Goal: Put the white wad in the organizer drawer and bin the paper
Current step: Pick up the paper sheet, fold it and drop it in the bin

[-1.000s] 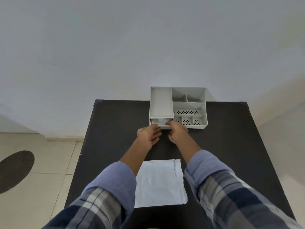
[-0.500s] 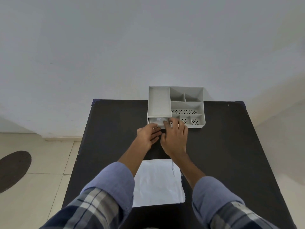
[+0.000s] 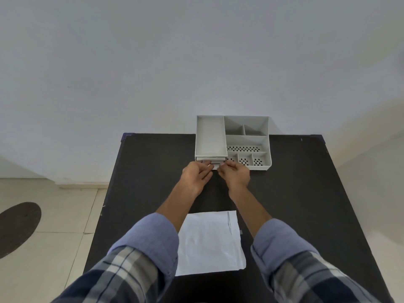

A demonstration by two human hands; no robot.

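Nearest the camera, two plaid sleeves with blue cuffs reach forward over a black bench (image 3: pixel 306 193). Between the forearms a white paper (image 3: pixel 209 241) lies flat on the bench, a crease running down near its right edge. It touches neither hand.

Farther out, both hands meet at the front of a grey organizer (image 3: pixel 232 142). The left hand (image 3: pixel 195 178) has its fingers curled, tips at the drawer (image 3: pixel 211 164), which sits under the tall left tray and shows only a narrow strip of its front. The right hand (image 3: pixel 235 173) is beside it, fingers bent and drawn together, tips touching the same drawer front. Whether either hand actually pinches the drawer or only presses on it cannot be told. The white wad is not visible; the hands cover the drawer's front, so its place cannot be confirmed.

The organizer stands at the far edge of the bench against a pale wall (image 3: pixel 196 62), with open compartments on its right side, several with perforated floors. To the left, a tiled floor (image 3: pixel 54 215) carries a dark round patch (image 3: pixel 17 228).
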